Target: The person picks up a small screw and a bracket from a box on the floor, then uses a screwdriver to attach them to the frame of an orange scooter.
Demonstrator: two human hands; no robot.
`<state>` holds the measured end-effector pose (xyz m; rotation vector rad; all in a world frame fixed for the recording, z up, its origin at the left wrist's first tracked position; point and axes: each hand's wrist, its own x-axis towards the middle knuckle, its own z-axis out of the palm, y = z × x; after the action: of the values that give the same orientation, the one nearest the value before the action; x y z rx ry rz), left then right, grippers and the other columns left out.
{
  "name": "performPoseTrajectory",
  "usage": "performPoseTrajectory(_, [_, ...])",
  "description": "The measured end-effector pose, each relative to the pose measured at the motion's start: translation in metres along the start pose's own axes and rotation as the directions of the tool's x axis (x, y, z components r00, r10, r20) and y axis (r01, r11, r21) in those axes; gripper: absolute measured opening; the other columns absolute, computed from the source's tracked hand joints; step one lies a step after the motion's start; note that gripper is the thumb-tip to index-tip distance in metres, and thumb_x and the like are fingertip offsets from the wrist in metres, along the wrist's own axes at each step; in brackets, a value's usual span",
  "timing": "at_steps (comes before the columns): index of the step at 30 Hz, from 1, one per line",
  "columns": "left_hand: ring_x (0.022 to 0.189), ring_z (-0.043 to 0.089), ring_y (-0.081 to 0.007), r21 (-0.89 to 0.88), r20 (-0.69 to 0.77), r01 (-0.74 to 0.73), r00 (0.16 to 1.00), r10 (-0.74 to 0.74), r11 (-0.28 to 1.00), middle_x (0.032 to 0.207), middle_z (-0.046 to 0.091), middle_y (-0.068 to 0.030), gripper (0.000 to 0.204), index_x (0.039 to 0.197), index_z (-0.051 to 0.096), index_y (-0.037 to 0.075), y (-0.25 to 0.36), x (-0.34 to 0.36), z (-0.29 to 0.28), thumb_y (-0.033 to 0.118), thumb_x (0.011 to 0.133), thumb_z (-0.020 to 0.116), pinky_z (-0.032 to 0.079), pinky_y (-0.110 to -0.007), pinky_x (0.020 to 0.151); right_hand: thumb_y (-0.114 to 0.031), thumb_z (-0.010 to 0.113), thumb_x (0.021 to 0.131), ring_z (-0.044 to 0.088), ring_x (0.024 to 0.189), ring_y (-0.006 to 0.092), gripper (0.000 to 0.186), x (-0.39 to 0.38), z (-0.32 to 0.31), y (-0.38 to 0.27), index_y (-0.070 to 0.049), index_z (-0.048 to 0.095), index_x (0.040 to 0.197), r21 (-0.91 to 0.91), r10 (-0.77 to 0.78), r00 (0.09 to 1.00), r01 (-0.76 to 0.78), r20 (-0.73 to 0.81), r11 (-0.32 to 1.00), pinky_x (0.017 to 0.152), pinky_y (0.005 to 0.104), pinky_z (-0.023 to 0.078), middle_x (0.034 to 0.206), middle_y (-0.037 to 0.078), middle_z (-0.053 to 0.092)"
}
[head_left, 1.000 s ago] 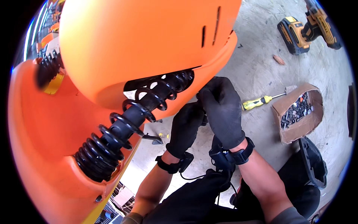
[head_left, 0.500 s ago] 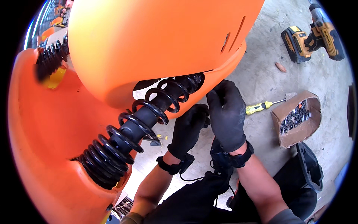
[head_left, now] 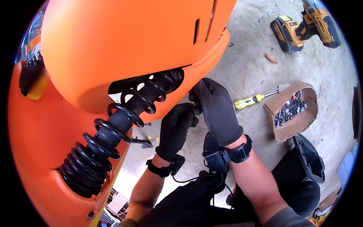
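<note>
Both hands wear black gloves and meet just below the lower edge of a large orange body panel. My left hand is curled closed, its thumb and fingertips pressed together. Beside it, my right hand is closed too, its bent fingertips beside the panel's edge and near those of the left. Whatever lies between the fingers is hidden. Left of the hands, a black shock absorber with a coil spring slants from the panel's opening down to an orange fender.
On the concrete floor to the right are a yellow-handled screwdriver, an open cardboard box of small fasteners and a yellow-and-black cordless power tool. A black plastic part rests near my leg. Another spring stands far left.
The whole view has shifted, so the vehicle and floor items sit further left. My right hand has turned slightly, its fingertips now nearer the panel's edge. Both hands remain close together.
</note>
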<state>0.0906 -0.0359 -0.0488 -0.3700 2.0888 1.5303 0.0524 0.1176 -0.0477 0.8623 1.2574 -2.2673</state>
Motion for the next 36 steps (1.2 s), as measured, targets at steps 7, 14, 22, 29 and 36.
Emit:
performPoseTrajectory(7, [0.085, 0.068, -0.0141, -0.057, -0.015, -0.032, 0.999, 0.031, 0.998, 0.101, 0.069, -0.0085, 0.022, 0.117, 0.061, -0.005, 0.005, -0.003, 0.003, 0.009, 0.101, 0.055, 0.056, -0.029, 0.079, -0.019, 0.059, 0.099, 0.06, 0.069, 0.0099, 0.024, -0.003, 0.003, 0.006, 0.004, 0.06, 0.106, 0.053, -0.139, 0.99, 0.141, -0.038, 0.989, 0.063, 0.0255, 0.05, 0.081, 0.007, 0.065])
performPoseTrajectory(14, [0.087, 0.065, -0.0127, -0.028, -0.009, -0.008, 1.0, 0.008, 1.0, 0.105, 0.066, -0.0078, 0.023, 0.119, 0.062, -0.004, -0.003, -0.006, -0.002, 0.006, 0.099, 0.056, 0.055, -0.028, 0.079, -0.007, 0.061, 0.092, 0.064, 0.069, 0.0141, 0.015, -0.005, 0.004, 0.016, 0.004, 0.062, 0.103, -0.198, -0.386, 0.919, 0.365, -0.078, 0.91, 0.065, 0.0281, 0.052, 0.083, 0.01, 0.069])
performPoseTrajectory(22, [0.088, 0.059, -0.0105, -0.023, -0.04, -0.019, 0.999, 0.018, 1.0, 0.102, 0.064, -0.0049, 0.02, 0.115, 0.061, -0.003, -0.004, -0.006, 0.0, 0.004, 0.096, 0.06, 0.05, -0.025, 0.077, -0.008, 0.058, 0.093, 0.065, 0.069, 0.0362, 0.012, 0.007, 0.004, 0.027, 0.002, 0.063, 0.096, -0.417, -0.638, 0.768, 0.565, -0.05, 0.712, 0.064, 0.0424, 0.05, 0.078, 0.021, 0.064])
performPoseTrajectory(29, [0.09, 0.056, -0.0074, 0.012, 0.006, 0.081, 0.997, -0.081, 0.997, 0.1, 0.059, 0.0031, 0.032, 0.126, 0.06, 0.0, 0.005, -0.006, 0.005, 0.014, 0.097, 0.059, 0.046, -0.025, 0.079, -0.028, 0.056, 0.102, 0.058, 0.06, 0.0085, 0.026, 0.002, -0.009, -0.006, -0.003, 0.058, 0.095, 0.101, 0.14, 0.979, -0.156, 0.151, 0.983, 0.051, 0.0237, 0.047, 0.072, 0.001, 0.06])
performPoseTrajectory(36, [0.106, 0.058, -0.0124, 0.207, -0.032, -0.148, 0.987, 0.158, 0.967, 0.126, 0.062, -0.0068, 0.04, 0.136, 0.055, -0.002, -0.024, -0.004, -0.011, 0.009, 0.097, 0.058, 0.045, -0.025, 0.088, -0.009, 0.054, 0.097, 0.066, 0.067, 0.0147, 0.011, 0.0, 0.007, 0.013, 0.002, 0.056, 0.099, 0.066, -0.241, 0.966, 0.248, -0.098, 0.967, 0.059, 0.0306, 0.052, 0.082, 0.011, 0.068])
